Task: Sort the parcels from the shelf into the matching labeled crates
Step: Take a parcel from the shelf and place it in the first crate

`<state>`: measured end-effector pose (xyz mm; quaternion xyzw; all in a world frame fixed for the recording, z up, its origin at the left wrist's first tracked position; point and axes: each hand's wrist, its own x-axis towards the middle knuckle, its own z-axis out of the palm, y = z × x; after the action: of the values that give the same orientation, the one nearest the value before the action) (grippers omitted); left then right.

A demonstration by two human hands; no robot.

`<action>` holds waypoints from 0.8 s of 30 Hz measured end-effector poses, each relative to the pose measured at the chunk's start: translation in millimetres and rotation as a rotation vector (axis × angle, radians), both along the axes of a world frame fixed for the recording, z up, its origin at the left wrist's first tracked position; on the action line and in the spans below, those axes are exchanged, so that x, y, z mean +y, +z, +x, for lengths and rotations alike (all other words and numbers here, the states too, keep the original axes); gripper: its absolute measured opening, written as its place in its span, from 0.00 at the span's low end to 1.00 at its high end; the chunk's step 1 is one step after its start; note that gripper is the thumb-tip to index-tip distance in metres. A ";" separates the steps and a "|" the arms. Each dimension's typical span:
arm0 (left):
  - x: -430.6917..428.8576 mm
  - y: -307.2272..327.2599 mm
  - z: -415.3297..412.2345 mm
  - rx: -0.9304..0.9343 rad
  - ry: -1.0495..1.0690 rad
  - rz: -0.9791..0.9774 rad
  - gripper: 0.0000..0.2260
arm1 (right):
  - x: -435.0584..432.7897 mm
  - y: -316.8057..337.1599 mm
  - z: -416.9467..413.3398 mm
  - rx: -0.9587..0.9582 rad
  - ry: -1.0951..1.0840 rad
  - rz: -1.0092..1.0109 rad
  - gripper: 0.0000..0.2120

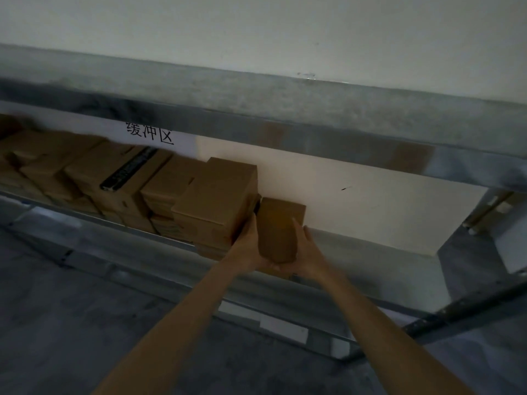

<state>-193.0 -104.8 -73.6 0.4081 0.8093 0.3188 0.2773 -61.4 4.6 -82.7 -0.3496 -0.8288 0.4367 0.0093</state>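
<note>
A person's left hand [251, 248] and right hand [309, 252] clasp a small brown cardboard parcel [278, 229] from either side, fingers laid up its flanks, the right thumb on its near face and both palms cupped under its lower end. The parcel stands upright just to the right of a tall stack of brown cardboard boxes [216, 195], the left fingers between the two. Further boxes run left of that stack. Above and left of the stack hangs a white paper sign with black characters [149, 132], under a grey metal shelf beam [342, 109].
</note>
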 end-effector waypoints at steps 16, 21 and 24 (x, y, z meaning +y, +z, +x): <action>19.6 -3.3 0.7 0.016 -0.020 -0.084 0.64 | 15.9 -10.1 1.9 0.016 0.054 -0.111 0.66; 1.9 6.8 6.3 0.038 -0.083 0.060 0.62 | 7.8 0.4 13.3 0.041 0.045 -0.087 0.65; -10.6 17.9 9.0 0.047 -0.128 0.117 0.59 | -5.0 13.2 23.2 0.080 0.014 -0.078 0.66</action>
<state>-184.0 -115.5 -55.7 0.4816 0.7680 0.3373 0.2537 -38.2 -0.5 -69.5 -0.3264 -0.8126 0.4822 0.0258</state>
